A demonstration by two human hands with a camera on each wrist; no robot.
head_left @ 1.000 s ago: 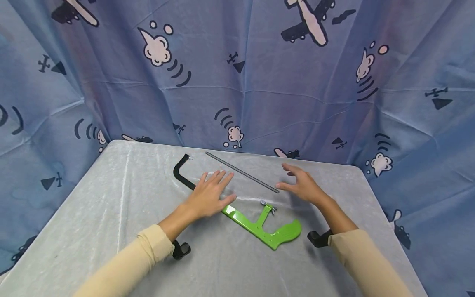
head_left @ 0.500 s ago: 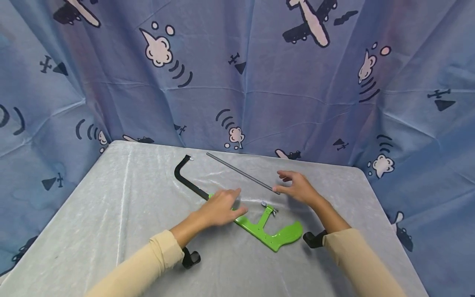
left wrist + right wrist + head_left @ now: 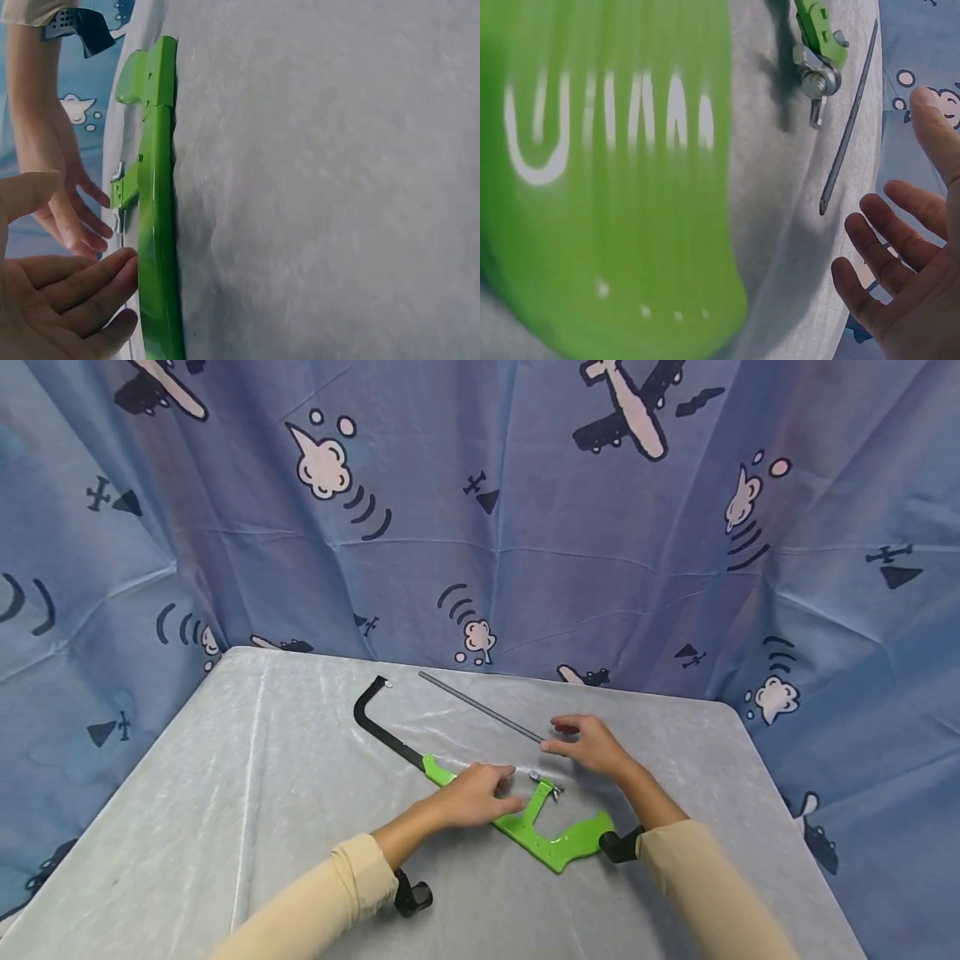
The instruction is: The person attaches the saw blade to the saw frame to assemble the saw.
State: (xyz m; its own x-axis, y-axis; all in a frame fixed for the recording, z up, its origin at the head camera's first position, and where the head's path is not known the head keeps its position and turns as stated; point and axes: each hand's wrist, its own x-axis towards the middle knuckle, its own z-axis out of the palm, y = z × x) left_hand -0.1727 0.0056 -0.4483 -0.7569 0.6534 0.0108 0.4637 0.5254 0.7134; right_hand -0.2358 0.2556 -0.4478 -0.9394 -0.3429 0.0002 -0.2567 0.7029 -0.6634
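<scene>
A hacksaw frame [image 3: 551, 847], green at the handle end and black at the curved far end [image 3: 369, 703], lies slantwise across the table. My left hand [image 3: 474, 795] hovers over its green middle bar with fingers loosely bent. In the left wrist view its fingertips [image 3: 124, 274] come up close beside the bar; contact is unclear. Beyond the frame lies a thin grey hacksaw blade [image 3: 480, 706]. My right hand [image 3: 588, 745] is at the blade's near end. In the right wrist view, its spread fingers [image 3: 889, 217] hold nothing and stand apart from the blade.
A metal wing nut and pin [image 3: 817, 82] sit on the frame's green arm. The pale cloth-covered table [image 3: 247, 827] ends at a blue patterned curtain [image 3: 495, 593]. A black strap mount [image 3: 412, 893] hangs at each wrist.
My left hand has slid right along the frame toward the handle, its spread fingers now bent. The right hand has moved slightly left and nearer, over the blade's end. Frame and blade lie still.
</scene>
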